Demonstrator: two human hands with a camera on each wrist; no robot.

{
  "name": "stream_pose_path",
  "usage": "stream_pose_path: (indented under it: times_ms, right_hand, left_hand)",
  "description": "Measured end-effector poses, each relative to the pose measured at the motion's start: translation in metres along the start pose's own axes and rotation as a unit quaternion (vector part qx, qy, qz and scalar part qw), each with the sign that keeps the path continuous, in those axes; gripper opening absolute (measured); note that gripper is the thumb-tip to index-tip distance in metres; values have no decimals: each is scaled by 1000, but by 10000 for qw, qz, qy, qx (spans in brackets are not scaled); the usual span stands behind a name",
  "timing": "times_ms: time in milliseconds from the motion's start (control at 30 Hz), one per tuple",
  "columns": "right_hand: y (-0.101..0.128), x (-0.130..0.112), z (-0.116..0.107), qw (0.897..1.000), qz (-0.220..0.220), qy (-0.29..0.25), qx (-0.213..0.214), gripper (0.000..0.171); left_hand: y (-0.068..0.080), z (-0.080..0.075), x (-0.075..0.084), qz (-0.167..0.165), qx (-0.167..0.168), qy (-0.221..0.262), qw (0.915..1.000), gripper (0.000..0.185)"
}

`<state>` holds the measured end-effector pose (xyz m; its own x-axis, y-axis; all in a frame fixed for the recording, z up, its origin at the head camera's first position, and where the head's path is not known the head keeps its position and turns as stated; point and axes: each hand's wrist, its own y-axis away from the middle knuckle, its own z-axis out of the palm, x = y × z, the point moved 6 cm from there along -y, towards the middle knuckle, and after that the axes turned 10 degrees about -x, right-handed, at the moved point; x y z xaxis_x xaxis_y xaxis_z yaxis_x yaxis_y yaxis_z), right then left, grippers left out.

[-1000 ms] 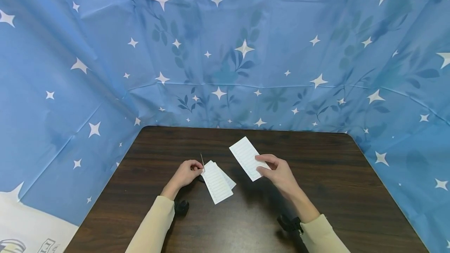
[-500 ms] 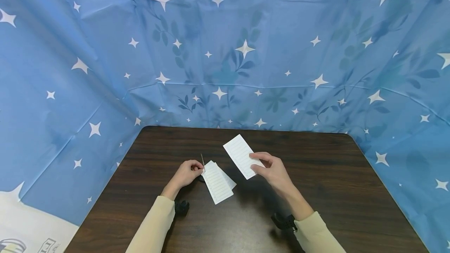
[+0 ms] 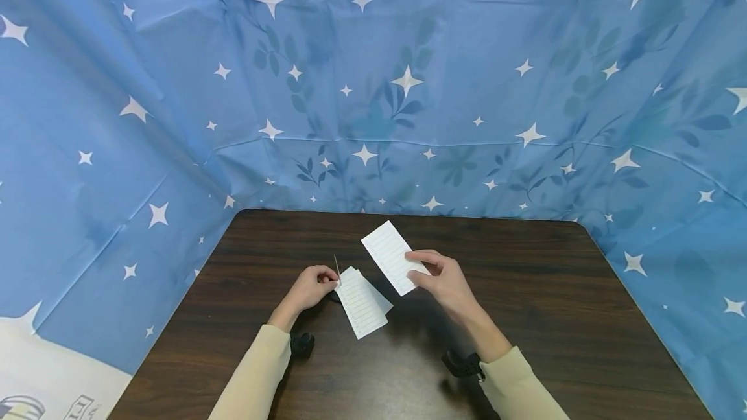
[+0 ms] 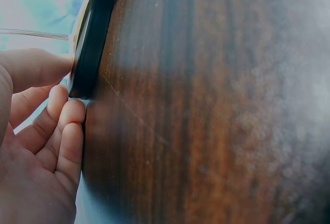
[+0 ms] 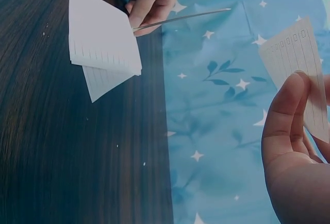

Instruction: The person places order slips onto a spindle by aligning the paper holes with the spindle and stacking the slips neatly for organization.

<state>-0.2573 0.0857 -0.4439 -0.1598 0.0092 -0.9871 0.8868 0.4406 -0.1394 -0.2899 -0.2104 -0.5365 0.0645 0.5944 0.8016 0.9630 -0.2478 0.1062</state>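
Paper slips are what we handle on the table (image 3: 525, 316). Our right hand (image 3: 441, 280) pinches one lined slip (image 3: 390, 256) between thumb and fingers, raised above the table just right of the spike. Our left hand (image 3: 308, 288) grips the black base (image 4: 92, 41) of a thin metal spike (image 3: 336, 267). Two slips (image 3: 362, 303) already sit on it; we judge the held one not yet threaded.

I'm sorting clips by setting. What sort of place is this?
Probably a staged recording booth, not a home or office: a star-print blue sheet walls in a dark wooden table that bears only a few lined slips.
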Motion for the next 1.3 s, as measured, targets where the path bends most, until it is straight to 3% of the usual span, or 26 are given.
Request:
stream_pose_path:
  times_ms: [1300]
  right_hand:
    - [-17,-6,31,9993,-1,-277,-237,38]
  left_hand:
    - [2,-1,4,-30,-59,22,10000,5]
